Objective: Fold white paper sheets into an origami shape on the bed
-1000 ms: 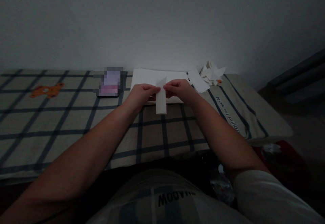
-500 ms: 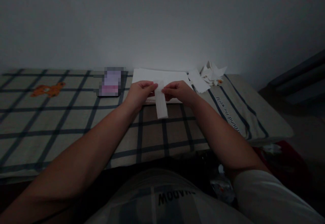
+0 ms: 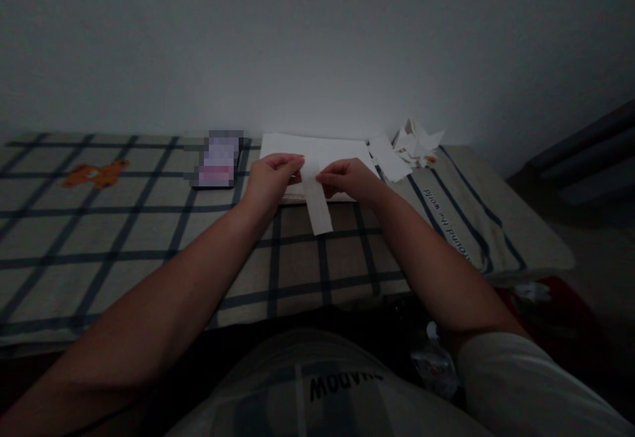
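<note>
The checked cloth (image 3: 149,225) covers the whole surface in front of you, soft and unlikely to give a firm backing, so any crease you press into paper here may come out rounded or skewed. Against the far wall lies a stack of sheets (image 3: 342,149), and to its right a pile of folded pieces (image 3: 415,143) with one loose sheet (image 3: 389,158) leaning off toward the stack; a careless sweep of your right forearm could scatter these. To the left of the stack sits a blurred dark object (image 3: 216,159), near enough to your left wrist to be nudged. The strip (image 3: 317,196) is held just above the cloth, in front of the stack, its long end pointing back toward you. Your left hand (image 3: 270,179) pinches its upper left edge between thumb and fingertips, and your right hand (image 3: 350,179) pinches the upper right edge with fingers curled in; the exact finger contact is hard to read in this dim light. Because both grips sit at the top, the lower end hangs free and may twist, so the edges may drift out of line. Uneven pull between the hands could tear or crumple the thin paper. The poor light could also hide a misaligned edge from you.
</note>
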A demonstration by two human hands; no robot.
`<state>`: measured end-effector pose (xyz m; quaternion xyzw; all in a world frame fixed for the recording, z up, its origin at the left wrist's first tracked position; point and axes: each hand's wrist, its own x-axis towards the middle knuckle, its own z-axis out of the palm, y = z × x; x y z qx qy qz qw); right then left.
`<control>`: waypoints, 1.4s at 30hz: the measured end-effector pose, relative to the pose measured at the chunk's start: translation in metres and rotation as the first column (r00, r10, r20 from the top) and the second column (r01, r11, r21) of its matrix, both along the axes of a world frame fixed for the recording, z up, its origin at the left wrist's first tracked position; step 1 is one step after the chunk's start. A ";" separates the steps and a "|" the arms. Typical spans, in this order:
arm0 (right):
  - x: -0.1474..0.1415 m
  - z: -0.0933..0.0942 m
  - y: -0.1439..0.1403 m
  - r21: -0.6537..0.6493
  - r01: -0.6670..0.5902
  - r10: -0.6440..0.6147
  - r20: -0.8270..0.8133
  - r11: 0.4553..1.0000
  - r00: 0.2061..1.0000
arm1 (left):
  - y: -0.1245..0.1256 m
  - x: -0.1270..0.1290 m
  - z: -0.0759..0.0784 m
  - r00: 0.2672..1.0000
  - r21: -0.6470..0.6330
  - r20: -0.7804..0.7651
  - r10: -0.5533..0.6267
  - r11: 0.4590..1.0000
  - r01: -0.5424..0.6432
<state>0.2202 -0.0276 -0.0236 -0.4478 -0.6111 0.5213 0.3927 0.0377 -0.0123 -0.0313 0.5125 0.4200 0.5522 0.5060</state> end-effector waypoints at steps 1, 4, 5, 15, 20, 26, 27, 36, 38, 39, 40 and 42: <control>0.000 0.000 0.000 0.015 0.000 0.000 0.005 1.000 1.000 | 0.000 0.000 0.001 1.000 -0.004 0.008 0.006 1.000 -0.006; 0.002 -0.002 0.001 0.055 0.021 -0.021 0.003 0.998 1.000 | 0.001 -0.002 0.001 0.997 -0.047 0.035 -0.064 0.997 0.065; 0.002 -0.002 0.002 0.064 0.041 -0.041 -0.008 0.997 0.999 | 0.001 -0.002 0.001 0.993 -0.069 0.039 -0.110 0.991 0.112; 0.003 0.000 0.004 0.068 0.130 -0.120 -0.129 0.989 0.984 | -0.007 0.000 0.003 0.975 -0.182 -0.038 -0.219 0.961 0.209; 0.000 -0.002 0.003 -0.040 0.078 -0.082 -0.105 0.996 0.991 | -0.008 0.000 0.006 0.989 -0.112 -0.086 -0.117 0.988 0.107; 0.001 -0.001 0.002 0.008 0.107 -0.107 -0.059 0.994 0.993 | -0.007 0.000 0.002 0.982 -0.125 -0.080 -0.168 0.980 0.158; 0.002 -0.001 0.002 0.018 0.120 -0.119 -0.050 0.993 0.992 | -0.007 0.000 0.002 0.976 -0.145 -0.063 -0.209 0.969 0.199; 0.002 -0.001 0.004 -0.022 0.121 -0.123 -0.091 0.992 0.988 | -0.008 0.001 0.004 0.979 -0.216 -0.052 -0.198 0.959 0.183; 0.001 -0.001 0.003 -0.069 0.087 -0.095 -0.107 0.994 0.990 | -0.009 0.001 0.005 0.984 -0.178 -0.080 -0.158 0.974 0.142; 0.001 -0.001 0.003 -0.083 0.067 -0.076 -0.111 0.994 0.991 | -0.010 0.001 0.006 0.986 -0.155 -0.093 -0.137 0.980 0.122; 0.001 -0.001 0.003 -0.089 0.050 -0.060 -0.111 0.995 0.992 | -0.010 0.001 0.006 0.988 -0.135 -0.103 -0.119 0.985 0.104; 0.000 -0.001 0.002 -0.079 0.035 -0.043 -0.104 0.996 0.994 | -0.010 0.000 0.005 0.989 -0.111 -0.113 -0.096 0.990 0.084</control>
